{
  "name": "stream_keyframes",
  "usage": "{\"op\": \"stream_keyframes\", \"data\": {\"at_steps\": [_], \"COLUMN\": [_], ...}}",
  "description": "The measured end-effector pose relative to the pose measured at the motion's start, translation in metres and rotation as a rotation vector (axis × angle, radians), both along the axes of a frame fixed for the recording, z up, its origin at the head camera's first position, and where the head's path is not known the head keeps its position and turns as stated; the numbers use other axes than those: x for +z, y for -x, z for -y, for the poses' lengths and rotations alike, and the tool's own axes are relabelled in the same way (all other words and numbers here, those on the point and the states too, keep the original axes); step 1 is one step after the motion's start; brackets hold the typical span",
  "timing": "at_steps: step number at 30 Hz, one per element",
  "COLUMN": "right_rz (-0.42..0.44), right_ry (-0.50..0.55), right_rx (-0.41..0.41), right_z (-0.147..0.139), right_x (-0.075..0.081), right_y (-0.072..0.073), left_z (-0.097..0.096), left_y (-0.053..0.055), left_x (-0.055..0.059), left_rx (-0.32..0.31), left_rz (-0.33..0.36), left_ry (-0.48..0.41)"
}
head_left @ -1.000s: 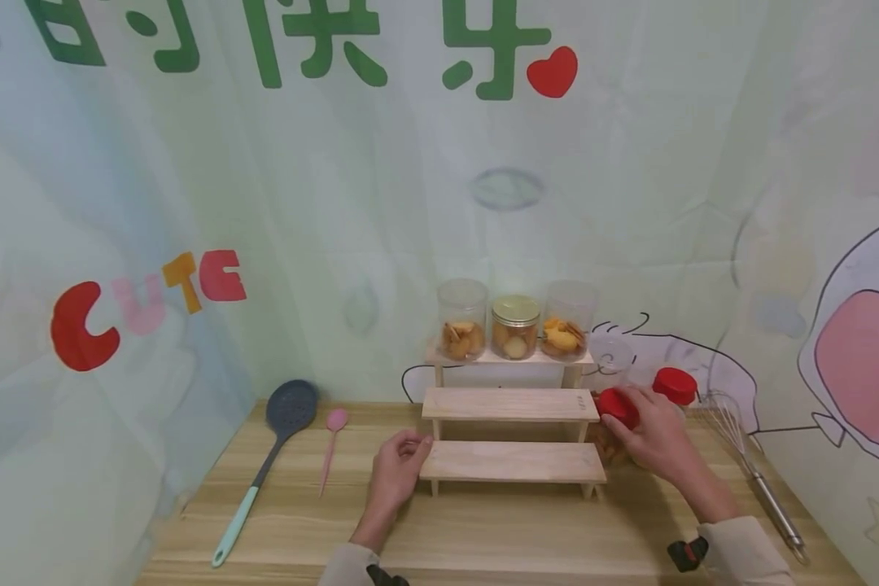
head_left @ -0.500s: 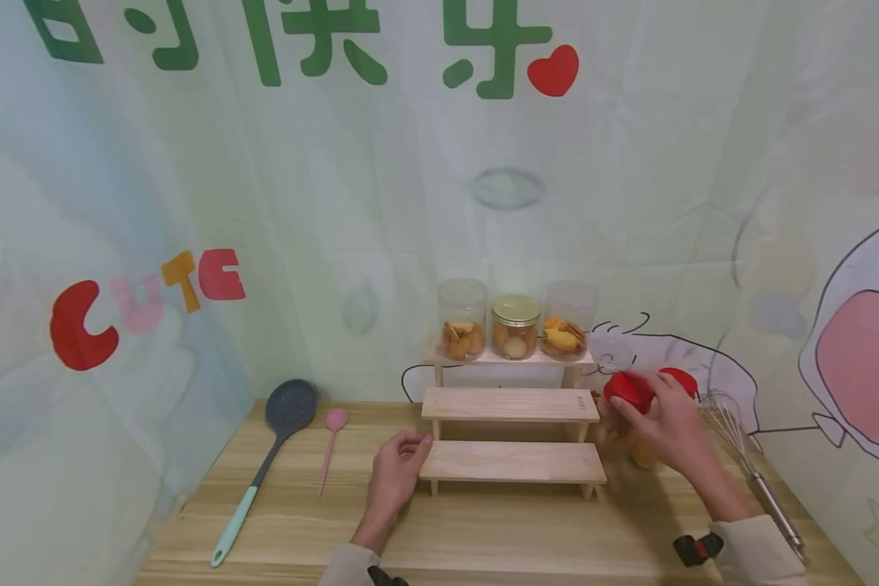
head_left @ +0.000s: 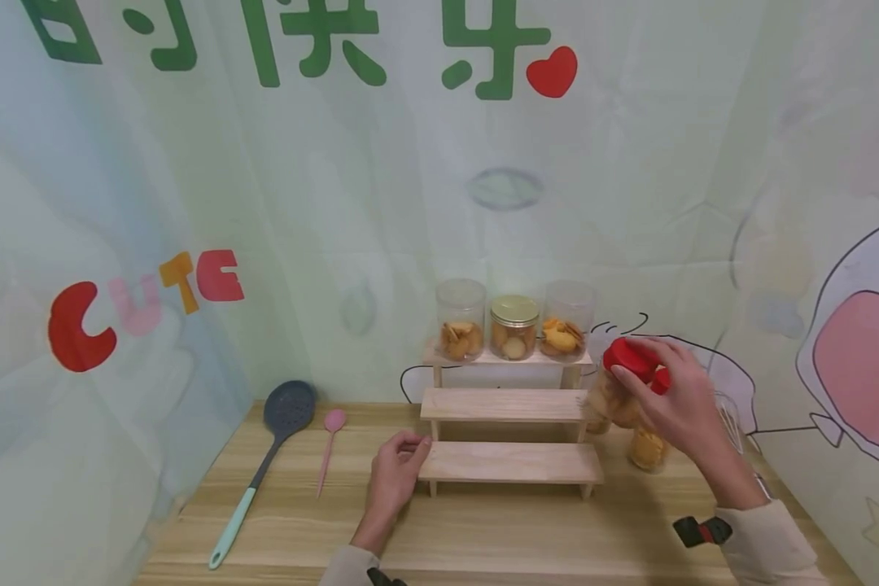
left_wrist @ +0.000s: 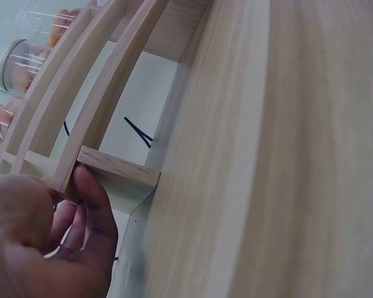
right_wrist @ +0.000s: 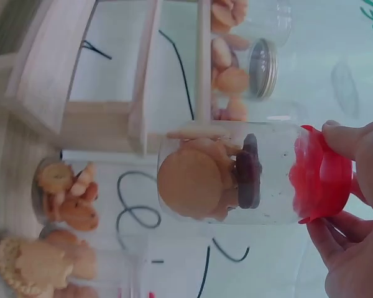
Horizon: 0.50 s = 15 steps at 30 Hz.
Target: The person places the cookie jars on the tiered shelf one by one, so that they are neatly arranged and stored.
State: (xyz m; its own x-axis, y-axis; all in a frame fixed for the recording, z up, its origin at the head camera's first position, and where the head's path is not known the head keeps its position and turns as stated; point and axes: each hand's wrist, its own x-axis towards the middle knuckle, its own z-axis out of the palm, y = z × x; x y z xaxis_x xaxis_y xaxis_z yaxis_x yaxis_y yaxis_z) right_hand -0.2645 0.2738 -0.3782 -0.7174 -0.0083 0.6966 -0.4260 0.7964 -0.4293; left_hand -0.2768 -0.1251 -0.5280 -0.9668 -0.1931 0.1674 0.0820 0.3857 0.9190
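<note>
Clear jar (right_wrist: 272,174) of cookies (right_wrist: 189,180), red lid (right_wrist: 328,177) on, held aloft, beside the upright three-tier wooden rack (head_left: 509,461)

Backdrop (head_left: 381,228), upper area: large green Chinese characters (head_left: 330,23) read 的快乐; the tops are cut off by the picture edge in the head view. A red heart symbol (head_left: 553,72) is printed beside the last character. Backdrop, left area: the word "CUTE" (head_left: 183,281), one color per letter: red, pale pink, orange, pinkish red. Wooden rack (head_left: 509,403), middle step, right end: small dark mark (head_left: 583,400), too small to read.
</note>
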Motion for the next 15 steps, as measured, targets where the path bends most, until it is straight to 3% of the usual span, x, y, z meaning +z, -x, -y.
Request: {"op": "stream_keyframes", "data": {"at_steps": [6, 15], "right_rz": [0.001, 0.068], "right_ry": [0.029, 0.07], "right_rx": [0.065, 0.163], "right_z": [0.021, 0.064], "right_x": [0.003, 0.003], "right_y": [0.005, 0.015], "left_z": [0.001, -0.001], "left_y": [0.001, 0.001], "left_x": [-0.001, -0.002], "left_rx": [0.012, 0.009], "left_rz": [0.007, 0.017], "left_ry": [-0.003, -0.008]}}
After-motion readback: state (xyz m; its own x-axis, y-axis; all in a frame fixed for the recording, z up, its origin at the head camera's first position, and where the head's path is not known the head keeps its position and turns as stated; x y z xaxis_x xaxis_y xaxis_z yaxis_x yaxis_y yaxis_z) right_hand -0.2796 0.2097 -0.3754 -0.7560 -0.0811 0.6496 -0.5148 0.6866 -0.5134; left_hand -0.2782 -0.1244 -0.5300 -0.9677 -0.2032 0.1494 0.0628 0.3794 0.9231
